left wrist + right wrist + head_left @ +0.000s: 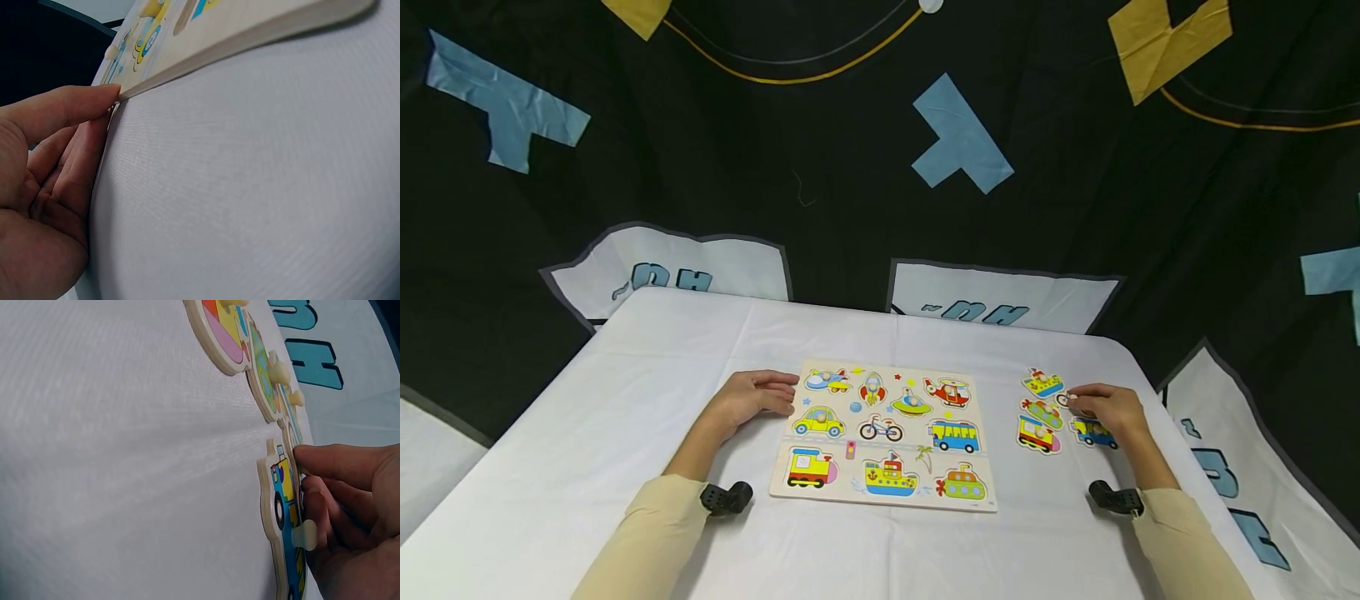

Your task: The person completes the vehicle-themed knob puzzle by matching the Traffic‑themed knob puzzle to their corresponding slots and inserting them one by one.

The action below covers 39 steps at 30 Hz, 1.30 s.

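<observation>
A wooden puzzle board [857, 442] printed with colourful vehicles lies on the white cloth. My left hand [752, 398] rests at its left edge, thumb tip [112, 94] touching the rim in the left wrist view. To the board's right, my right hand [1116, 410] pinches the bicycle puzzle piece [1062, 400], mostly hidden behind the fingers. Just below that hand lies the bus piece [1092, 432], its pale knob [306, 535] standing up in the right wrist view. Beside it are the boat piece [1042, 382], the submarine piece [1049, 414] and the train piece [1036, 436].
Plane [827, 381], rocket [872, 388] and helicopter [947, 391] are among the vehicles across the board's top. White cloth [925, 558] covers the table. Behind it hangs a dark printed backdrop [842, 183]. Each wrist wears a small black camera [727, 498].
</observation>
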Motion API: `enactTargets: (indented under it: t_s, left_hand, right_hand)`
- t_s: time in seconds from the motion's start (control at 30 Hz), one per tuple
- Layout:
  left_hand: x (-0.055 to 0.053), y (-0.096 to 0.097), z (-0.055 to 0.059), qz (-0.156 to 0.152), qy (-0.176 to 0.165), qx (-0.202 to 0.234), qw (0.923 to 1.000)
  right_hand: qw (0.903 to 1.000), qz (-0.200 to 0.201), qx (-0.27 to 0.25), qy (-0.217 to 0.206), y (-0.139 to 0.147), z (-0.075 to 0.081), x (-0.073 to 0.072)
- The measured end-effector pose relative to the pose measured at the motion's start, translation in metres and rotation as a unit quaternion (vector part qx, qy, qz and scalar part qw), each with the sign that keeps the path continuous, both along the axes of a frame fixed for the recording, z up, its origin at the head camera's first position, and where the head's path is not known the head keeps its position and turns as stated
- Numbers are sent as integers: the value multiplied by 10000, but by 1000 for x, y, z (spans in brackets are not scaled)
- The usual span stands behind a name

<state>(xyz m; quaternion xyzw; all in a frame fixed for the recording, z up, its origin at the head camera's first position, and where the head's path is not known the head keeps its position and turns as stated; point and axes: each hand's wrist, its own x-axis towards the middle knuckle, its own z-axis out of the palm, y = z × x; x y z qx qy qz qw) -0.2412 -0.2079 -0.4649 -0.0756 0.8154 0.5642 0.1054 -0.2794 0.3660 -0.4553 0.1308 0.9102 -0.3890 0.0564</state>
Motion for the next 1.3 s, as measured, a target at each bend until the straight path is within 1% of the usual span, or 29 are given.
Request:
enactTargets:
  t_s: [0.23, 0.37, 0.57, 0.83, 1.0, 1.13, 1.3]
  left_hand:
    - [-1, 1, 1, -85, 73, -4, 9999]
    - [-1, 1, 2, -63, 63, -23, 10000]
    - [0, 1, 4, -44, 74, 3, 10000]
    - [0, -1, 0, -35, 5, 34, 10000]
    - [1, -1, -1, -8, 26, 39, 10000]
    - [1, 0, 0, 1, 30, 35, 10000]
    - [0, 1, 0, -21, 30, 18, 10000]
  right_hand:
    - [9999, -58, 63, 80, 0, -1, 0]
    - [9998, -138, 69, 100, -1, 0, 1]
    - [9998, -146, 70, 117, -4, 4, 0]
    - [9996, -135, 167, 157, -5, 4, -1]
    - [9995, -161, 180, 190, -8, 9, 0]
    - [9995, -63, 180, 240, -12, 15, 2]
    - [9990, 228, 113, 358, -21, 24, 4]
